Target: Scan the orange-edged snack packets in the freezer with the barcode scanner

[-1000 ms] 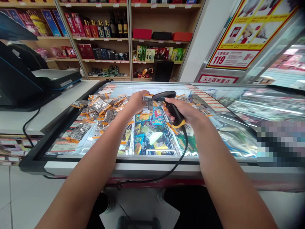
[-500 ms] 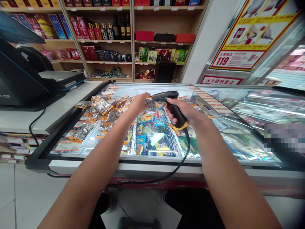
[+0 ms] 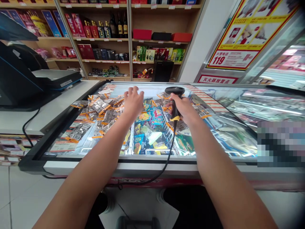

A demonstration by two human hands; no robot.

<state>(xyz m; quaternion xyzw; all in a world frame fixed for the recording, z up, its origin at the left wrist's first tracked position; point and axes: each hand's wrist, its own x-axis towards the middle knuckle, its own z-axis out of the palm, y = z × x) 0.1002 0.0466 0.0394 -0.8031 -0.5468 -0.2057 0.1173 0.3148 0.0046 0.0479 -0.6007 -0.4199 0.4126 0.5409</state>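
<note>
My right hand [image 3: 184, 108] is wrapped round the handle of a black and yellow barcode scanner [image 3: 174, 90], held upright over the glass top. Its cable [image 3: 168, 159] drops past the front edge. My left hand [image 3: 133, 102] hovers near the right side of a pile of small silver snack packets [image 3: 100, 106] with orange ends. Its fingers are apart and bent, and I see nothing in them. More of these packets lie beneath and behind the scanner. Part of the pile is hidden by my left forearm.
A chest freezer's glass lid [image 3: 83, 144] spans the front, with colourful bagged goods [image 3: 152, 133] in wire baskets below. To the left stand a counter [image 3: 14, 122] with a scale [image 3: 57, 78] and a black terminal [image 3: 19, 76]. Stocked shelves [image 3: 102, 39] line the back.
My left hand has moved left, away from the scanner, and its fingers have opened off a packet. The scanner has turned more upright in my right hand. The view has shifted slightly.
</note>
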